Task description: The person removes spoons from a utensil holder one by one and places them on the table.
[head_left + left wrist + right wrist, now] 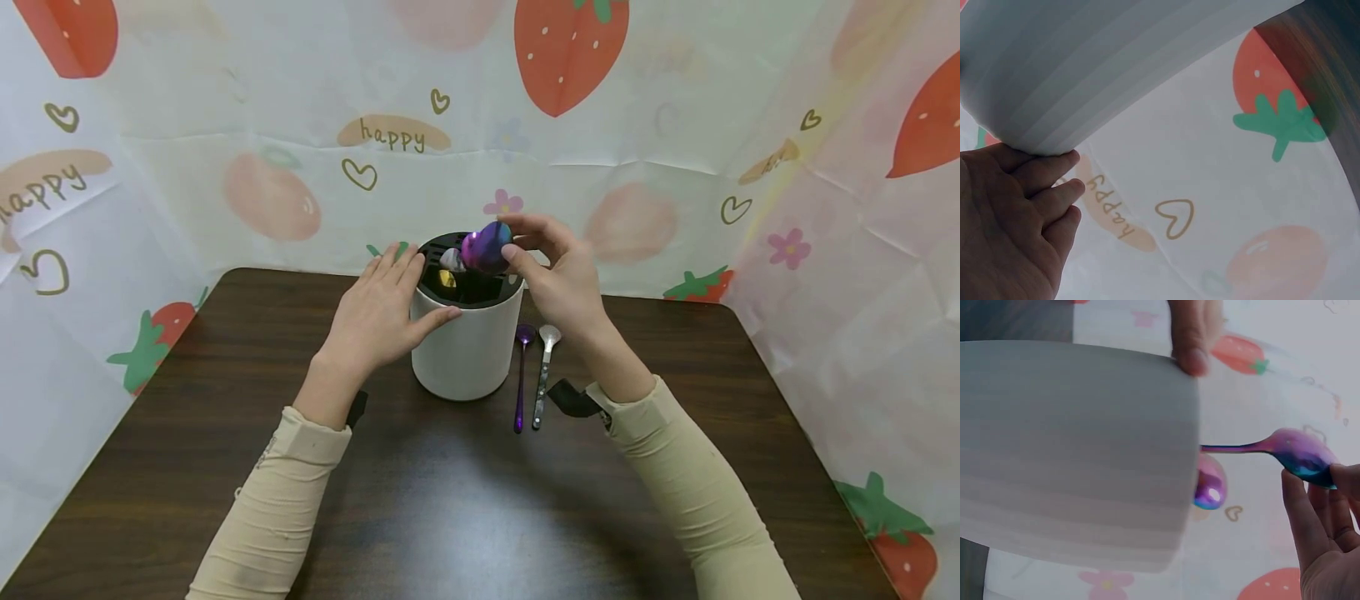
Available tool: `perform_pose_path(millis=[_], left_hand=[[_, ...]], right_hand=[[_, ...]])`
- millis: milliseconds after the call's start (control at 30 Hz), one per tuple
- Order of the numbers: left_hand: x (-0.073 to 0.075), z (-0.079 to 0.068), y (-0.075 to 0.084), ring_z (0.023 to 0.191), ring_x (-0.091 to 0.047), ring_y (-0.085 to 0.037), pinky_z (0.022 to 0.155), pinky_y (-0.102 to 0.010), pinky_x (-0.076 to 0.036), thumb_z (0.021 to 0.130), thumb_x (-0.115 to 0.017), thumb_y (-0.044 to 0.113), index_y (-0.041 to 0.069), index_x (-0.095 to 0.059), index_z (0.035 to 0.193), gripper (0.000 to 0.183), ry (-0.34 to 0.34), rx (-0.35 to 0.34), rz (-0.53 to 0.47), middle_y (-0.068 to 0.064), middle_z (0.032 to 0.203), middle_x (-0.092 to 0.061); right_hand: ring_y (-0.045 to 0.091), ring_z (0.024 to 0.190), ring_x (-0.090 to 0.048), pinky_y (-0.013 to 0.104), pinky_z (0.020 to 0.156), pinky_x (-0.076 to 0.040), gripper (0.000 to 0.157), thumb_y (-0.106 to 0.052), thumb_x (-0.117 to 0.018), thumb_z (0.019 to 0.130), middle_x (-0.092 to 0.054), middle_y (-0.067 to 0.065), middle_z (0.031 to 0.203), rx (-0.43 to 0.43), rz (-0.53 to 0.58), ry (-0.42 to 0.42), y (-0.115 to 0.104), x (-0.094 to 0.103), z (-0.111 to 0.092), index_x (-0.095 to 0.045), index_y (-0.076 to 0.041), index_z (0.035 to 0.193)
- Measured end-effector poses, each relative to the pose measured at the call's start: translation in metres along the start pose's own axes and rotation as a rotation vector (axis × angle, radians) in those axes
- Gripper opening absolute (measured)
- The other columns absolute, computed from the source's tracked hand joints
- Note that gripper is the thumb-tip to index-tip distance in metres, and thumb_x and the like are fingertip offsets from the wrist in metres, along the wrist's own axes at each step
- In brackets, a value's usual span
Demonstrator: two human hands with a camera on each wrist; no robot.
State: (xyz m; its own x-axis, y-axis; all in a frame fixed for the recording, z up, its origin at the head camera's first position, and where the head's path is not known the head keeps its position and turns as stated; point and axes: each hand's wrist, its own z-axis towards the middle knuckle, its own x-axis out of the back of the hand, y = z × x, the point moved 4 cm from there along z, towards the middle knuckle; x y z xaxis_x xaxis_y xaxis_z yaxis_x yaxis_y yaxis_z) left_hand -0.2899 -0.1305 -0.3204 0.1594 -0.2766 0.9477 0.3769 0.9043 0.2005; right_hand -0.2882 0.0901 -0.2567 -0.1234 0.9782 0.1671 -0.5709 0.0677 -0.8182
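A white cylindrical utensil holder with a black slotted top stands upright on the table. My left hand rests against its rim at the left, fingers extended and thumb across the front edge. At the upper right, my right hand pinches the bowl of a rainbow-coloured spoon between thumb and fingers. Its handle runs down into the holder, where the lower end is hidden. Another rainbow spoon bowl pokes out beside it. Silver and gold spoon bowls also show at the top.
Right of the holder, a purple long-handled spoon and a silver spoon with a patterned handle lie side by side on the dark wooden table. A fruit-printed cloth hangs behind and along both sides.
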Motion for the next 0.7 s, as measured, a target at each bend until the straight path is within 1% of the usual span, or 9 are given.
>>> perform_pose_path(millis=[233,300,467,567,700], left_hand=[[0.000,-0.001,0.001,0.160,-0.012,-0.032,0.131,-0.045,-0.011,0.098,-0.048,0.075,0.001,-0.029,0.163,0.100,-0.003,0.002,-0.004,-0.017,0.170,-0.026],[0.000,-0.001,0.001,0.160,-0.012,-0.032,0.131,-0.045,-0.011,0.098,-0.048,0.075,0.001,-0.029,0.163,0.100,-0.003,0.001,-0.002,-0.018,0.170,-0.026],[0.000,-0.002,0.001,0.160,-0.012,-0.032,0.131,-0.045,-0.011,0.098,-0.047,0.075,0.001,-0.030,0.163,0.100,0.006,-0.004,0.004,-0.018,0.169,-0.027],[0.000,-0.002,0.002,0.160,-0.012,-0.032,0.131,-0.044,-0.011,0.098,-0.047,0.075,0.001,-0.030,0.163,0.100,0.004,-0.002,0.001,-0.018,0.170,-0.027],[0.000,-0.002,0.002,0.160,-0.012,-0.032,0.131,-0.045,-0.011,0.098,-0.048,0.075,0.001,-0.030,0.163,0.100,0.002,0.001,0.002,-0.018,0.170,-0.026]], right_hand=[[0.021,0.097,-0.067,0.036,0.083,-0.065,0.032,0.010,-0.064,0.098,-0.070,0.004,0.117,0.024,0.167,0.019,-0.006,0.014,0.003,-0.063,0.010,0.130],[0.021,0.097,-0.067,0.037,0.083,-0.065,0.032,0.010,-0.063,0.098,-0.070,0.004,0.114,0.022,0.218,0.025,-0.008,0.018,0.003,-0.064,0.008,0.130],[0.021,0.097,-0.069,0.040,0.083,-0.065,0.034,0.013,-0.061,0.098,-0.068,0.007,0.110,0.035,0.318,0.064,-0.014,0.028,0.002,-0.070,-0.005,0.126],[0.021,0.095,-0.069,0.041,0.083,-0.065,0.037,0.015,-0.060,0.097,-0.068,0.008,0.108,0.059,0.356,0.094,-0.018,0.035,0.001,-0.072,-0.009,0.123],[0.021,0.095,-0.067,0.041,0.082,-0.065,0.037,0.016,-0.060,0.097,-0.067,0.008,0.106,0.094,0.389,0.136,-0.024,0.044,0.000,-0.073,-0.009,0.121]])
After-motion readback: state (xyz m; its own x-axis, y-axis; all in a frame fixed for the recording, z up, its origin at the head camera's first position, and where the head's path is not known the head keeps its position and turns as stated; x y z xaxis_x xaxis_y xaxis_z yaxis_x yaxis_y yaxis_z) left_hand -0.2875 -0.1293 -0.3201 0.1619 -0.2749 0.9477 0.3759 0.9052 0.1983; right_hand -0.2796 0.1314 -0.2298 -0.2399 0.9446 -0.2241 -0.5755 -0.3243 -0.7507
